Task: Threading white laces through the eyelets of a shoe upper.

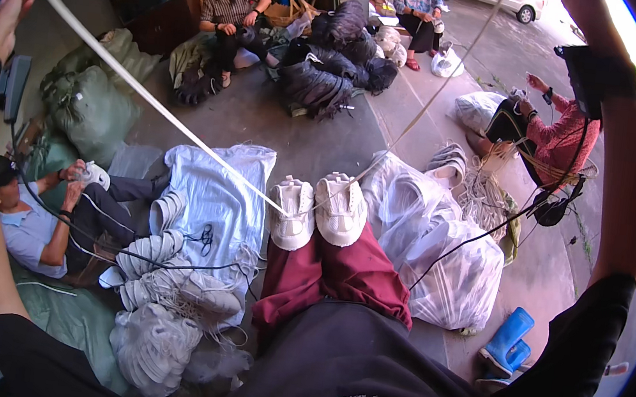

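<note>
A pair of cream-white sneakers, the left shoe (290,225) and the right shoe (341,215), sits side by side at the knees of my maroon trousers (301,275). My left hand (14,11) is raised far out at the upper left, its fingers closed on a white shoelace (149,93). Pulled taut, that strand slopes down to the front of the left shoe. A second taut strand (427,105) rises from the shoes past the upper edge, toward my right side. My right hand (585,21) is lifted at the upper right; its fingers are cut off by the frame.
Bundled pale shoe parts (174,288) lie on white sheeting (219,168) at left. Plastic-wrapped bundles (445,252) and blue boots (507,342) are at right. A person (48,223) sits close left; others work farther away near dark bundles (328,74). A black cable (477,244) hangs at right.
</note>
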The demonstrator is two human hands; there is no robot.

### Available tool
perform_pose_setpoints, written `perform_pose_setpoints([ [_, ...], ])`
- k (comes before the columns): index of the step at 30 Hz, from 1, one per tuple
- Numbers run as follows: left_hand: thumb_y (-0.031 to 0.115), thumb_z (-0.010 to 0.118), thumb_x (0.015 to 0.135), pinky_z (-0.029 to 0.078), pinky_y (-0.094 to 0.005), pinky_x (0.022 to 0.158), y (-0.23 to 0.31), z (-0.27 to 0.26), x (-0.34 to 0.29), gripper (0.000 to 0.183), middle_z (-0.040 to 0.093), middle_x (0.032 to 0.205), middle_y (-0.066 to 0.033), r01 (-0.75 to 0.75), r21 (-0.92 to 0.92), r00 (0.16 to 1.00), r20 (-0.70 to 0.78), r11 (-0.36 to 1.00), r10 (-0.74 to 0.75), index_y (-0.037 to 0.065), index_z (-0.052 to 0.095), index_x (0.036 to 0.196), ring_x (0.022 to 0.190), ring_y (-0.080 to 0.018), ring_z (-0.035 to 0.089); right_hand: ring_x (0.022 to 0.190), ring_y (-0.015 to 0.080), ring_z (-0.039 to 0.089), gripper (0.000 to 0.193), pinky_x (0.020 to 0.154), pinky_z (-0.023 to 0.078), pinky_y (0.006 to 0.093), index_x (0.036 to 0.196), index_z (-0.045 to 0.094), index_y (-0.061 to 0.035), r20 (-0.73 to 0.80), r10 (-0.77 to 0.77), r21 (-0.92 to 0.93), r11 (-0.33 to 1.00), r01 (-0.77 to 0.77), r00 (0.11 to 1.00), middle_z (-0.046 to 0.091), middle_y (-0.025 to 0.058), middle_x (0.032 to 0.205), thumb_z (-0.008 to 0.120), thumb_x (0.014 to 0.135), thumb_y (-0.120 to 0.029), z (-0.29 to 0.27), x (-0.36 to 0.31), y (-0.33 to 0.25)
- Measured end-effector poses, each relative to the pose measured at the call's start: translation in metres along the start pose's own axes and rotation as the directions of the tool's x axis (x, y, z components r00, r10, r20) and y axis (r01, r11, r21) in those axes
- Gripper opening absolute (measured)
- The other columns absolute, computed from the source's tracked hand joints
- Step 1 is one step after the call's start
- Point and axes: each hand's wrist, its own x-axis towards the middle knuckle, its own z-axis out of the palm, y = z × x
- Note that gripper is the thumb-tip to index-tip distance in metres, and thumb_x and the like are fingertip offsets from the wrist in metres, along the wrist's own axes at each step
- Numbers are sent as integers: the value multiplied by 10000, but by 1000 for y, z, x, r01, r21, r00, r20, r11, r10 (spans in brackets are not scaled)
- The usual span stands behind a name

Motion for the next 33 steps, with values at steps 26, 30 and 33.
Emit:
perform_pose_setpoints([
  [26,196,714,875,492,-169,750,-403,-262,-154,351,677,1073,-76,535,-63,771,-373,843,-517,-5,654,1155,965,-114,646,1221,192,535,423,1078,406,287,1349,451,53,184,342,-171,934,-312,922,511,188,1362,459,1019,-213,-188,-90,216],
  [30,200,715,874,489,-166,781,-407,-248,-150,376,668,1098,-81,568,-59,756,-357,821,-549,-18,640,1170,996,-121,641,1182,169,554,411,1030,447,265,1330,463,63,116,368,-256,909,-330,923,549,187,1314,483,1014,-199,-180,-68,220],
  [33,212,721,871,482,-166,769,-364,-252,-123,367,687,1046,-47,326,-291,842,-343,900,-416,6,651,1166,951,-97,644,1203,181,538,417,1048,417,275,1356,448,48,211,330,68,934,-350,920,558,161,1309,473,1020,-197,-193,-50,207],
])
